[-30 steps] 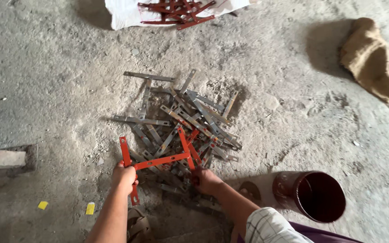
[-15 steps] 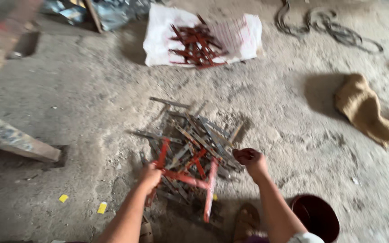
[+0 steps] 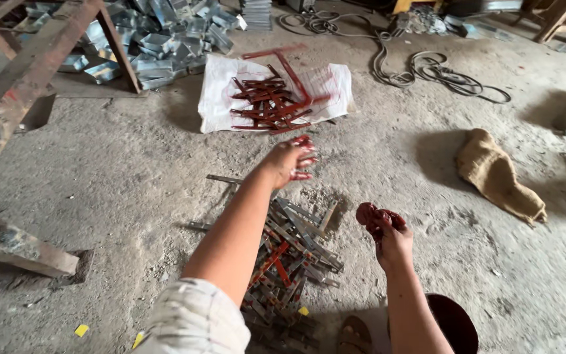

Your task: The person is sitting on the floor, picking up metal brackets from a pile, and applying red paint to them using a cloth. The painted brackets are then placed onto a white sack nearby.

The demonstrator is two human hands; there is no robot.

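Our left hand [image 3: 291,159] has let go, fingers spread, the red bracket [image 3: 289,72] airborne over the far sack [image 3: 230,92]; our right hand [image 3: 388,239] pinches a red rag [image 3: 371,215].

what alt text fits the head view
Left hand, fingers stained red, reaches out open above a pile of grey metal brackets on a concrete floor; right hand clutches a red-soaked rag. Red-painted brackets lie on a white sack beyond.
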